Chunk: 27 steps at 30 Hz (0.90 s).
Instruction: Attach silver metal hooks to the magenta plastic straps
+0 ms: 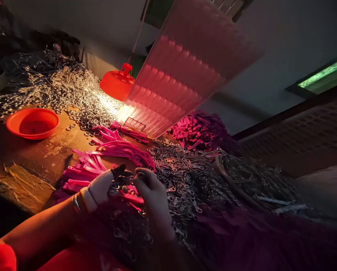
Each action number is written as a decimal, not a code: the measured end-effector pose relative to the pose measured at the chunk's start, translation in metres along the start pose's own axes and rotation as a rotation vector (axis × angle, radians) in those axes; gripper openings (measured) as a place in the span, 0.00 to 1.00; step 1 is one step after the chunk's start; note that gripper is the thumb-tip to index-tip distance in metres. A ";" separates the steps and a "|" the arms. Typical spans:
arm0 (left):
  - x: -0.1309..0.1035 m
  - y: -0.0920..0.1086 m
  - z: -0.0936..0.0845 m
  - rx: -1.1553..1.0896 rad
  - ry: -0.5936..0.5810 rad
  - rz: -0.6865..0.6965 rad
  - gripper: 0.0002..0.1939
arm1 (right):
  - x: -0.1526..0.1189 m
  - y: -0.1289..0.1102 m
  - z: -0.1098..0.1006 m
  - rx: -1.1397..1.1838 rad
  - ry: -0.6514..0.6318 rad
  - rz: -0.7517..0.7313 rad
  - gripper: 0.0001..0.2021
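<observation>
My left hand (102,188) wears a pale glove with dark fingertips and a bangle at the wrist. Its fingers are closed around a pink strap (133,197) and small metal fittings, which hang between both hands. My right hand (155,199) is bent in close beside it, thumb and fingers pinched at the metal pieces; the exact part it grips is too small to make out. Right beside the hands spreads a heap of metal clasps (182,177). Behind them lie bundles of pink straps (120,148), with more pink straps under my left forearm.
An orange-red bowl (32,124) stands on the wooden table (58,141). Metal rings (83,94) are piled behind it, under a hanging red lamp (117,84). A translucent pinkish sheet (182,75) hangs down to the table. Another pink heap (202,130) lies at the back.
</observation>
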State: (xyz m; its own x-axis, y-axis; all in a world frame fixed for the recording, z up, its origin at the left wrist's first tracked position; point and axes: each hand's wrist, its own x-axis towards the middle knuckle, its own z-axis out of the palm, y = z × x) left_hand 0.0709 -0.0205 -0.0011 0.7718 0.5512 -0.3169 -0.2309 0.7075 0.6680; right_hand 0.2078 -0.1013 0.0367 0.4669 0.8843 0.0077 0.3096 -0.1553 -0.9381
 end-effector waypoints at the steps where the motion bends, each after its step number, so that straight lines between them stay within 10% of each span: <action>1: -0.004 -0.001 0.001 0.038 0.006 0.012 0.14 | -0.001 0.000 0.001 -0.031 0.009 -0.010 0.14; 8: -0.023 0.002 0.009 0.266 0.057 0.197 0.09 | -0.006 0.005 0.010 -0.386 -0.057 -0.317 0.13; 14: -0.008 0.006 0.001 0.043 -0.023 -0.065 0.13 | -0.009 -0.001 0.009 -0.949 -0.037 -0.596 0.11; 20: 0.004 0.020 0.006 0.323 -0.041 0.045 0.09 | -0.001 0.010 -0.001 -0.551 -0.188 -0.194 0.15; 24: 0.060 0.049 0.000 1.005 -0.012 0.215 0.06 | 0.009 0.024 -0.011 -0.345 -0.086 -0.099 0.18; 27: 0.114 0.066 -0.005 1.082 0.056 0.284 0.06 | 0.010 0.026 -0.012 -0.174 -0.036 -0.065 0.18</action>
State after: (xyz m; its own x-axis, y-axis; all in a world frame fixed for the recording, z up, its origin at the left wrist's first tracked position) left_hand 0.1408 0.0911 0.0032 0.7391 0.6698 -0.0714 0.2634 -0.1899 0.9458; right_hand 0.2302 -0.1020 0.0166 0.4121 0.9097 0.0507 0.4778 -0.1684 -0.8622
